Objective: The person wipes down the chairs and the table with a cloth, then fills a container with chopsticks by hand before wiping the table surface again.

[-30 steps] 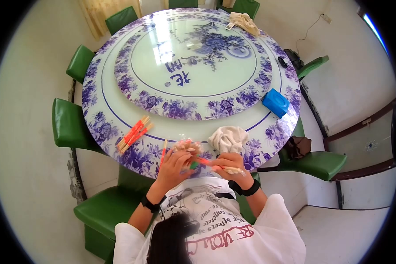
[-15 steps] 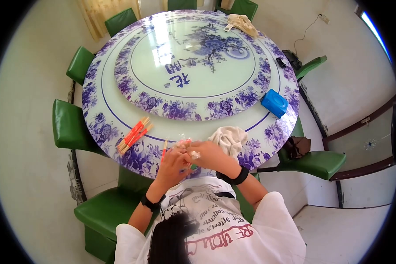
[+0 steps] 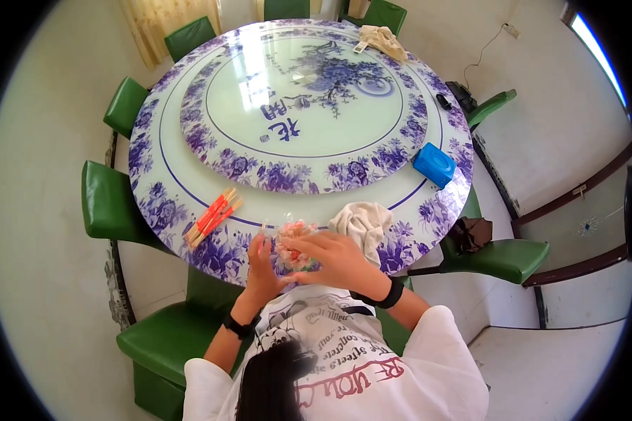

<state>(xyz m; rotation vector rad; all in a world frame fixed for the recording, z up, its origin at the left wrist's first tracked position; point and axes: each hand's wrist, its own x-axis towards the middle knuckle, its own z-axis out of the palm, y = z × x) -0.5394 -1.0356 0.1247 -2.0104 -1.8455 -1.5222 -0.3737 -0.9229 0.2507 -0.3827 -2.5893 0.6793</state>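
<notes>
Near the table's front edge lies a crinkly pile of pink, red and clear wrapped pieces (image 3: 291, 242); what is inside the wrapping is too small to make out. My left hand (image 3: 262, 272) stands at the pile's left side, thumb and fingers apart. Over its right side reaches my right hand (image 3: 338, 258), fingers stretched out and touching or just above the pieces. Both thumbs come close together in front of the pile. A thin red-wrapped stick is partly hidden behind my left fingers. Just beyond my right hand sits a crumpled cream cloth (image 3: 364, 223).
Several red-wrapped chopstick packets (image 3: 214, 217) lie left on the round floral table (image 3: 179, 231). A raised turntable (image 3: 316, 184) fills its middle. A blue box (image 3: 434, 165) stands at the right, a beige cloth (image 3: 384, 41) at the far edge. Green chairs (image 3: 109, 200) surround the table.
My hands were close together with a small whitish piece at the fingers. They have moved apart and the fingers have spread, so more of the pink pile shows between them.
</notes>
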